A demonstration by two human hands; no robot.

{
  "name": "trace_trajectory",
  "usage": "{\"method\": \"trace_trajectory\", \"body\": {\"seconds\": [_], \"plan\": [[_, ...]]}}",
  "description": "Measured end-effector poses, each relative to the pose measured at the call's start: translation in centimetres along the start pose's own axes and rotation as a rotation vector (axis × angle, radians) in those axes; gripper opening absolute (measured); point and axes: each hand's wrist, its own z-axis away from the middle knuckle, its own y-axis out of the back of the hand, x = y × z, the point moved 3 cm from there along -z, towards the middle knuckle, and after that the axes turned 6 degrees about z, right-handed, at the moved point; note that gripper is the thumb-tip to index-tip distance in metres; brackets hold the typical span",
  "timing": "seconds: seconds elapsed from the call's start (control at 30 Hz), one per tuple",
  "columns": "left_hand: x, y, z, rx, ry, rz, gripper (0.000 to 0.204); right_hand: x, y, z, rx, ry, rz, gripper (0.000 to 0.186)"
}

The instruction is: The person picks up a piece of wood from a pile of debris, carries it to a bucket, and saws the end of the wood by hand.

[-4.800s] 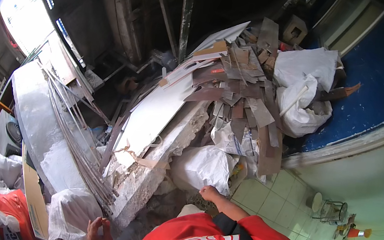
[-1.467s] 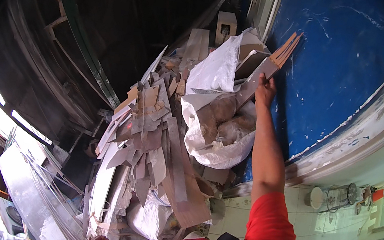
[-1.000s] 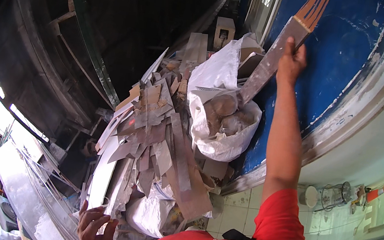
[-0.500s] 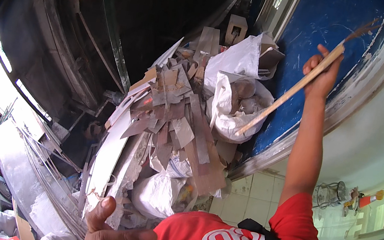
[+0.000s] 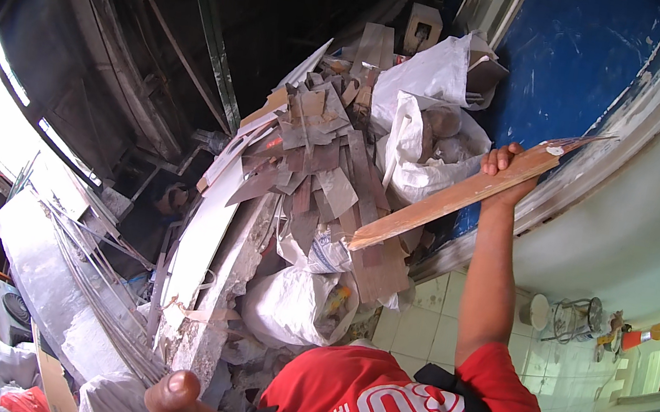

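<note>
My right hand is closed round a wooden plank and holds it up at arm's length on the right. The plank slants, its upper right end splintered and its lower left end over the scrap pile. At the lower edge shows my left hand, its thumb stretched out and no object visible in it; most of its fingers are cut off by the picture's edge. Ahead lies a heap of flat grey and brown board offcuts. An open white sack filled with rubble stands beside the heap.
Another white sack sits below the heap. A long white board leans along its left side, with thin rods further left. The blue panel rises at right, over a tiled floor. A bucket stands beyond.
My right hand has lowered and come nearer with the plank, which has turned to show its broad face. My left hand has sunk further out at the lower edge. The view has shifted slightly.
</note>
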Motion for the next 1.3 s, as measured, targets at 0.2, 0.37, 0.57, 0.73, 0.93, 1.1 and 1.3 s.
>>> {"method": "trace_trajectory", "body": {"seconds": [0.2,0.37,0.57,0.73,0.93,1.1,1.3], "plan": [[1.2,0.0,0.4,0.025,0.012,-0.012,0.024,2.9,0.8,2.9,0.130,-0.093,-0.051,0.046],[1.4,-0.2,0.6,0.038,0.033,-0.023,0.027,5.2,1.3,5.3,0.074,-0.160,-0.076,0.049],[0.8,1.5,1.5,0.112,0.076,-0.107,0.033,7.9,-0.4,7.8,0.131,-0.294,-0.062,0.052],[-6.4,2.9,5.7,0.297,0.606,-0.269,0.038,12.1,-3.8,11.2,0.326,-0.442,0.204,0.068],[-14.1,-2.4,8.2,-0.060,0.945,0.021,0.057,12.0,-15.0,14.6,-0.190,-0.435,0.722,0.050],[-16.5,-3.9,10.4,-0.164,1.230,0.252,0.051,14.0,-17.1,17.4,-0.627,-0.354,0.969,0.049],[-16.6,-3.9,12.8,-0.174,0.997,-0.111,0.027,13.1,-18.5,18.1,-0.774,-0.256,1.127,0.054]]}}
